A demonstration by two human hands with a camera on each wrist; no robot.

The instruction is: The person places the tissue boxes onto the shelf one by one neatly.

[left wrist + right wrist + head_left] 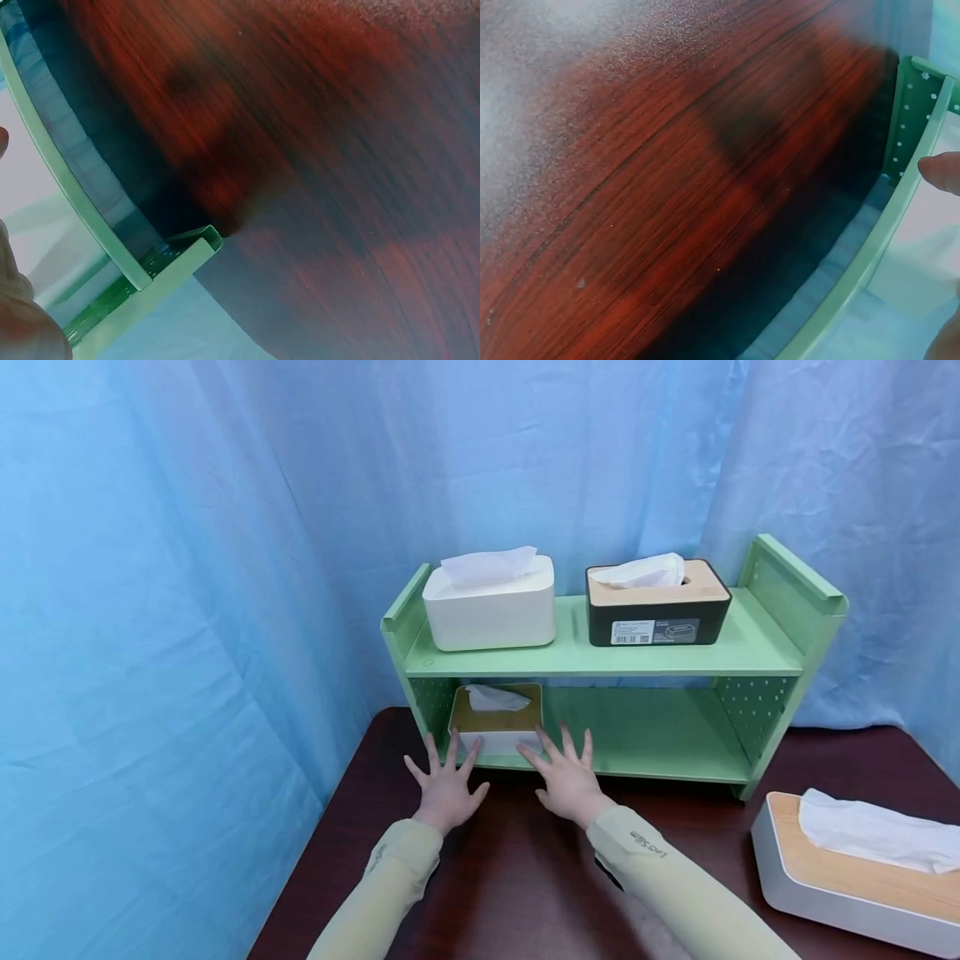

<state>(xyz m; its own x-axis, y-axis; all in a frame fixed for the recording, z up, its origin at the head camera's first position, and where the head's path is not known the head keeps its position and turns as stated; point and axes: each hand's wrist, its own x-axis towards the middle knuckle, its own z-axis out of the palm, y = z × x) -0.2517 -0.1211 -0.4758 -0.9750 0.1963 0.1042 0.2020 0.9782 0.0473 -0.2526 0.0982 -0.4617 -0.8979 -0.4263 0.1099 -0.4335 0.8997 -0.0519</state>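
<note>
On the left of the lower shelf sits a small tissue box (498, 720) with a wood-look top, white sides and a tissue poking out. My left hand (447, 787), fingers spread, is just in front of its left side. Near its right front corner is my right hand (567, 778), also with fingers spread. Neither hand grips anything; whether fingertips touch the box I cannot tell. The green two-tier shelf (637, 662) stands over the dark wood table (495, 877). Only parts of the left fingers (22, 315) and right fingers (943, 172) show in the wrist views.
Up on the top tier are a white tissue box (491, 614) and a black tissue box (656, 614) with a wooden lid. A larger white tissue box (847, 893) with a wood top lies on the table at right. Blue curtains (225, 568) hang behind and at left.
</note>
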